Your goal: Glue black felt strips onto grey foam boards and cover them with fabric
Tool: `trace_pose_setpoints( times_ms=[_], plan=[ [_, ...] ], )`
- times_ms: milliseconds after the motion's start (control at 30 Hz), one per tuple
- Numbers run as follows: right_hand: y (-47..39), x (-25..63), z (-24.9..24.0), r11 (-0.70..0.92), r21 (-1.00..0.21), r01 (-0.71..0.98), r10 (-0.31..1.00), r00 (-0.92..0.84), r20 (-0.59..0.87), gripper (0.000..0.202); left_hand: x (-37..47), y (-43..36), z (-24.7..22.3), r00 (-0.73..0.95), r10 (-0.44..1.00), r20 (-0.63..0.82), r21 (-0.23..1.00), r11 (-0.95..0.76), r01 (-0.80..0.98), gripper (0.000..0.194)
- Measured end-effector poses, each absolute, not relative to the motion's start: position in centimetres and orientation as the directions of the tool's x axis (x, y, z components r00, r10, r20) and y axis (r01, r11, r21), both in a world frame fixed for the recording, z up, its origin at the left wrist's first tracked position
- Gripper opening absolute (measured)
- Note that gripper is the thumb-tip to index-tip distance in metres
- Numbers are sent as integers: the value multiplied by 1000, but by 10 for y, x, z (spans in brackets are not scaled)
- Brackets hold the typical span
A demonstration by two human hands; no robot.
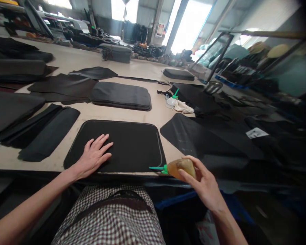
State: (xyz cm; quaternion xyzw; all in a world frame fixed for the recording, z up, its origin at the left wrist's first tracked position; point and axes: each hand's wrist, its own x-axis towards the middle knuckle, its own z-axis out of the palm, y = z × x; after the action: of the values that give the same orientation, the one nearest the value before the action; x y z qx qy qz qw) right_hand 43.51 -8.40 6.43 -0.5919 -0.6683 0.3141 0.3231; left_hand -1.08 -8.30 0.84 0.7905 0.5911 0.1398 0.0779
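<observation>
A black rounded rectangular panel [132, 143] lies flat at the table's front edge, with a thin pale line along its top and right borders. My left hand [95, 156] rests on its left part, fingers spread, holding nothing. In my right hand [202, 180] is a yellowish squeeze bottle [181, 168] with a green nozzle. The bottle is tilted on its side, and its nozzle tip points left over the panel's lower right corner. Whether the tip touches the panel I cannot tell.
Behind the panel sits a stack of dark rounded pieces [121, 96]. Dark strips [49, 134] lie to the left, black sheets [193, 136] to the right. A white bottle [171, 101] with a green nozzle stands beside a pale cloth [183, 107].
</observation>
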Motion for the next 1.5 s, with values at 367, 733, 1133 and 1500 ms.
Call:
trace_pose_setpoints(
  times_ms=[367, 733, 1133, 1500],
  plan=[
    [-61, 242, 67, 418, -832, 366, 865, -440, 241, 48, -113, -83, 72, 56, 985, 161, 625, -146, 767, 56],
    [-49, 112, 72, 647, -712, 273, 694, -598, 401, 40, -141, -87, 62, 62, 983, 175, 665, -164, 728, 54],
    [-56, 164, 88, 621, -714, 323, 666, -699, 262, 40, -125, -94, 58, 81, 988, 135, 610, -147, 779, 54],
    [-49, 279, 106, 560, -634, 533, 777, -604, 179, 44, -101, -93, 39, 312, 942, 127, 321, -336, 885, 38]
  ],
)
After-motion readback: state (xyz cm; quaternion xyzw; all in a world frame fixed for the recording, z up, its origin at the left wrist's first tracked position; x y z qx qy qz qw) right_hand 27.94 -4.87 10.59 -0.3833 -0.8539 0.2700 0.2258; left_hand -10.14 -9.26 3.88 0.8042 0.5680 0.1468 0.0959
